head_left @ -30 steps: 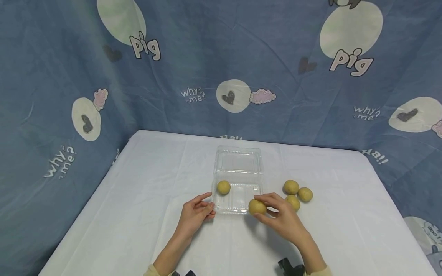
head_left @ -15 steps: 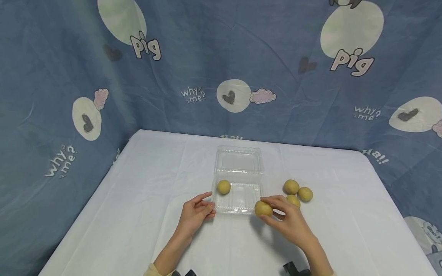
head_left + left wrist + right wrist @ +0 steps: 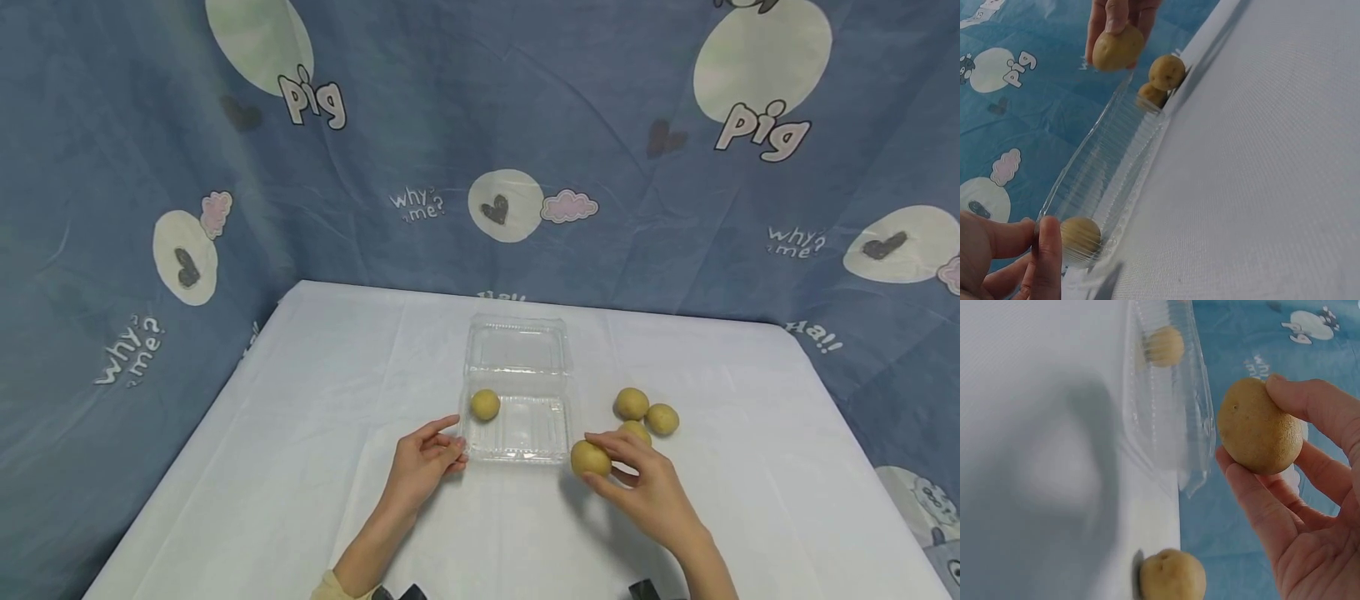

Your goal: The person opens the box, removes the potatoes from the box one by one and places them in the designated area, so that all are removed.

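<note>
My right hand (image 3: 654, 493) holds a round potato (image 3: 591, 459) between thumb and fingertips, above the table just off the box's near right corner. The right wrist view shows the same potato (image 3: 1259, 427) whole, apart from the box. A clear plastic clamshell box (image 3: 534, 432) lies with its lid (image 3: 517, 346) folded back. One potato (image 3: 485, 405) sits in the box's left part. My left hand (image 3: 422, 467) is at the box's left side; in the left wrist view its thumb and fingers (image 3: 1049, 253) pinch the rim.
Three more potatoes lie in a group right of the box: one at the back (image 3: 632, 403), one at the right (image 3: 662, 419), and one (image 3: 637, 431) partly hidden by my right hand. A white cloth (image 3: 360, 358) covers the table; a blue printed curtain (image 3: 375, 250) stands behind it.
My right hand has moved right and a little nearer with the potato, from the box's right edge to outside it. The left hand and the box stay in place.
</note>
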The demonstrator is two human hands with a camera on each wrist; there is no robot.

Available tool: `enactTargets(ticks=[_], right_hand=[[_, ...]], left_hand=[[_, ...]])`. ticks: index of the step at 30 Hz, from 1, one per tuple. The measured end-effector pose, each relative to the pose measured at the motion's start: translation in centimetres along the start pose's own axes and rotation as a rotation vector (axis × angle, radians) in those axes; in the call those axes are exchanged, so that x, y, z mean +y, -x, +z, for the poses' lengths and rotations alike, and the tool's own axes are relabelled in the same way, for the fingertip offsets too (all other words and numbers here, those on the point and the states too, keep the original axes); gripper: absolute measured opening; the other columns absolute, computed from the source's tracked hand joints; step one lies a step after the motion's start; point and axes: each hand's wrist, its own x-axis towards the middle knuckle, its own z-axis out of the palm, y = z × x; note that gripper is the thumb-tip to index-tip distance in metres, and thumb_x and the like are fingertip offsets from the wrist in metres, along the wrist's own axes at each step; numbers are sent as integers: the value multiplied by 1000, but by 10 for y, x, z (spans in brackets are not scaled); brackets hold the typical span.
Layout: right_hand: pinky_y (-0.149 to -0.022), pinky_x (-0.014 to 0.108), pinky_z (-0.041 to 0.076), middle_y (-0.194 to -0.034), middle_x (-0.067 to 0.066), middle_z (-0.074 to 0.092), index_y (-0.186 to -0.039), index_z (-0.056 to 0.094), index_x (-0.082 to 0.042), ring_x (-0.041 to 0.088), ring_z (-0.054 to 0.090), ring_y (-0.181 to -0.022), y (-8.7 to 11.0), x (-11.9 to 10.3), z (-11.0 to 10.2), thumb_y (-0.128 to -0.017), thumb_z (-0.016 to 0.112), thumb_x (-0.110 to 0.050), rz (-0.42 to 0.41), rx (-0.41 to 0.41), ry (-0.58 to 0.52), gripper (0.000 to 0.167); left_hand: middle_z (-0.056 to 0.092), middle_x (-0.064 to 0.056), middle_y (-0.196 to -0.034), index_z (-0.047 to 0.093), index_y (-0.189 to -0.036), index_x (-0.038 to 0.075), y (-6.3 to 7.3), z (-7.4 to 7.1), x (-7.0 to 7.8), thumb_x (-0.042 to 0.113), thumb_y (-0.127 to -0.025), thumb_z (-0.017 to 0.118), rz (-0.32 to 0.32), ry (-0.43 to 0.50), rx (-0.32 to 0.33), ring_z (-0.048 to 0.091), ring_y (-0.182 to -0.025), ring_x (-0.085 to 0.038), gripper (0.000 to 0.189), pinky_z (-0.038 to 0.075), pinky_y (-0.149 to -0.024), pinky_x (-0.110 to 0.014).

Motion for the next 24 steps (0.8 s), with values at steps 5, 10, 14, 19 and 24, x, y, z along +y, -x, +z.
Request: enactTargets(ticks=[5, 10, 14, 19, 24], right_hand=[[-83, 28, 58, -116, -4, 62, -120, 68, -12, 20, 62, -107, 5, 2, -5, -81, 82, -15, 26, 8, 19, 41], [-82, 28, 59, -115, -2, 63, -119, 69, -11, 18, 63, -105, 9, 6, -7, -81, 81, -12, 16, 38, 33, 40], [-82, 28, 59, -115, -2, 63, -119, 69, -9, 15, 62, -103, 12, 13, -9, -81, 81, -9, 18, 57, 38, 40], [-82, 28, 59, -116, -1, 63, -119, 68, -8, 10, 61, -105, 15, 18, -12, -80, 82, -6, 23, 72, 41, 41], [-82, 25, 58, -116, -1, 63, -119, 68, -7, 8, 60, -107, 19, 21, -16, -80, 82, -7, 42, 75, 64, 41]], left_hand=[[62, -12, -86, 58, -131, -4, 0, 0, 0, -3, -89, 69, -1, -5, 8, 67, -75, -19, 43, 62, -69, -28], [62, -12, -87, 57, -131, -4, 0, 0, 0, -2, -90, 69, -5, -8, 10, 67, -75, -19, 43, 62, -70, -28], [62, -13, -87, 58, -131, -4, 1, -1, 0, -1, -90, 69, -8, -11, 10, 67, -75, -19, 43, 62, -70, -28], [62, -12, -88, 57, -132, -4, 1, -1, -1, 0, -90, 69, -9, -14, 11, 67, -75, -19, 44, 62, -70, -28], [62, -12, -87, 57, -132, -3, 1, -1, 0, 0, -90, 69, -11, -13, 11, 67, -75, -19, 44, 62, -70, -28]])
